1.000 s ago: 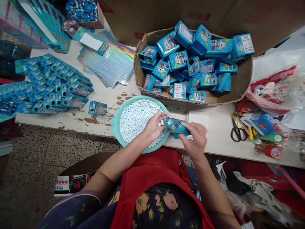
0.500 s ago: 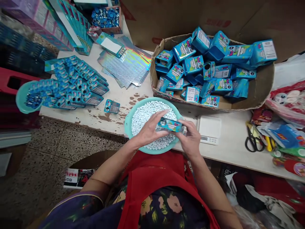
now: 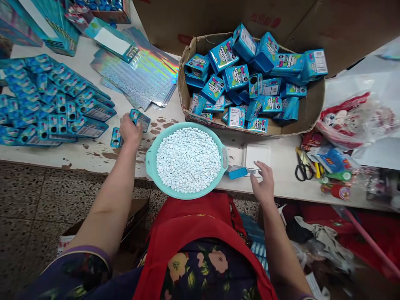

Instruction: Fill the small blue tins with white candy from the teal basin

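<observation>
My left hand [image 3: 130, 130] is closed around a small blue candy box [image 3: 142, 120], standing it on the table left of the bowl. Close by, another blue candy box [image 3: 116, 138] stands beside my wrist. My right hand [image 3: 264, 183] is empty, fingers apart, at the front edge of a white scale [image 3: 256, 155]. Between it and the bowl lies a blue box-shaped piece [image 3: 236, 172], not touched by my fingers. The mint green bowl [image 3: 148, 162] holds many small white candies [image 3: 189, 160].
A cut-down cardboard box [image 3: 317, 106] full of blue candy boxes stands behind the bowl. Rows of blue boxes [image 3: 56, 108] fill the left. Shiny holographic sheets [image 3: 137, 66] lie behind my left hand. Scissors [image 3: 302, 166] and bagged items [image 3: 334, 160] are on the right.
Both hands were together over the bowl holding the candy box. My left hand has carried it left to the table; my right hand has let go and moved right, towards the scale.
</observation>
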{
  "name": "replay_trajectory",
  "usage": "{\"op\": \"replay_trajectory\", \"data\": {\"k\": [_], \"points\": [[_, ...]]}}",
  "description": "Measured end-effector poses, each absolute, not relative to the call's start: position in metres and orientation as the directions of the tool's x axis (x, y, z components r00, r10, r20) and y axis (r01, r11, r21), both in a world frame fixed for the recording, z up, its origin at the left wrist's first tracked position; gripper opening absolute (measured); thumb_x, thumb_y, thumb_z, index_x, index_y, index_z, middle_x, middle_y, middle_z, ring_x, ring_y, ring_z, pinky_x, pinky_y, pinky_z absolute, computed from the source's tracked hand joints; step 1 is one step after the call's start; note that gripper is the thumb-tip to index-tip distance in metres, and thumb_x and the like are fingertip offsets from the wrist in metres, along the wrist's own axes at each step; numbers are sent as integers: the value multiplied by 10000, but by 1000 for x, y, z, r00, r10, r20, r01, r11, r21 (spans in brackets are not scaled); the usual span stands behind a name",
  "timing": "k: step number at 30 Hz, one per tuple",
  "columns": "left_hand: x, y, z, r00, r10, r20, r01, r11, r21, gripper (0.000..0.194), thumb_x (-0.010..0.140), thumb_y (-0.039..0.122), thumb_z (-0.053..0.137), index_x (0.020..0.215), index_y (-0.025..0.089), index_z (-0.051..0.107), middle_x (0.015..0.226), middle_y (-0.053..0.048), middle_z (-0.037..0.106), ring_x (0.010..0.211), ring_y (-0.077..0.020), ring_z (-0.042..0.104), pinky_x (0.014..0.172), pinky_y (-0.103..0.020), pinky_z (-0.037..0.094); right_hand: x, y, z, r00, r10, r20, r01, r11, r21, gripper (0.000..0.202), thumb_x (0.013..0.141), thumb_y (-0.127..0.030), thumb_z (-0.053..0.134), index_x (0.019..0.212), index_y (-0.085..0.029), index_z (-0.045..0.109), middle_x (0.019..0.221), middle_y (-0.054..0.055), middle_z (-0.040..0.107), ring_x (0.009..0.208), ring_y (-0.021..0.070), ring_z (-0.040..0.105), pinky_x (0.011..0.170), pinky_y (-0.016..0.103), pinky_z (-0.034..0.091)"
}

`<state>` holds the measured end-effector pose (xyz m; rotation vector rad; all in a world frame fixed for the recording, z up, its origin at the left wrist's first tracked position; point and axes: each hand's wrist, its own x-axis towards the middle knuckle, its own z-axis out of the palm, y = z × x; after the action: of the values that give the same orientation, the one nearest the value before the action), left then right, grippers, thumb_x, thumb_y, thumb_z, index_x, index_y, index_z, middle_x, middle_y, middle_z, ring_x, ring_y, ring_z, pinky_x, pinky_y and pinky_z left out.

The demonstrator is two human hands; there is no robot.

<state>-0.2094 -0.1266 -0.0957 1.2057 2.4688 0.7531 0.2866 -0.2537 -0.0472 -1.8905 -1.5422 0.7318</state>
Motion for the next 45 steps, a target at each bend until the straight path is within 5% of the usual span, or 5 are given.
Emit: {"op": "replay_trajectory", "data": {"k": [12,19,28,34,45], "points": [[-86,-228,-74,-188,982,-1,747,144,649,433,885,443,513,1227,181,556,1281,-146,566,1248,-288,477,1056,-448,351,275,-253,-98,253,704,-664,385,-703,-599,818,592,-518,771,1288,-156,538,1238,187,619,982,291,663,801,449,561],[-46,-220,-101,-257,963,-75,831,260,491,522,829,527,576,1214,173,577,1244,-189,500,1197,-366,445,1002,-515,338,283,-311,-131,224,829,-512,410,-557,-723,739,639,-531,713,1244,-139,548,1215,162,626,1095,295,595,956,506,474],[-26,-208,-98,-184,979,-84,822,201,533,267,835,414,565,958,218,698,984,-100,603,974,-274,577,798,-342,430,214,-294,-130,328,912,-246,834,-402,-377,956,588,-569,776,1358,-113,441,1280,250,519,1123,401,491,939,603,391],[-36,-198,-86,-241,886,-396,232,448,863,195,687,354,702,785,189,675,798,-26,657,814,-217,620,757,-309,468,232,-291,-103,218,880,-421,541,-468,-699,880,588,-422,784,1340,-179,397,1245,145,554,1130,305,543,972,483,454],[-53,-184,-57,149,720,-677,-643,591,487,226,694,362,630,752,148,586,644,-42,620,497,-137,569,413,-226,421,228,-276,-21,-69,960,-271,173,-256,-951,1141,341,-590,891,1295,-279,348,1115,73,602,990,270,626,798,387,547]]}}
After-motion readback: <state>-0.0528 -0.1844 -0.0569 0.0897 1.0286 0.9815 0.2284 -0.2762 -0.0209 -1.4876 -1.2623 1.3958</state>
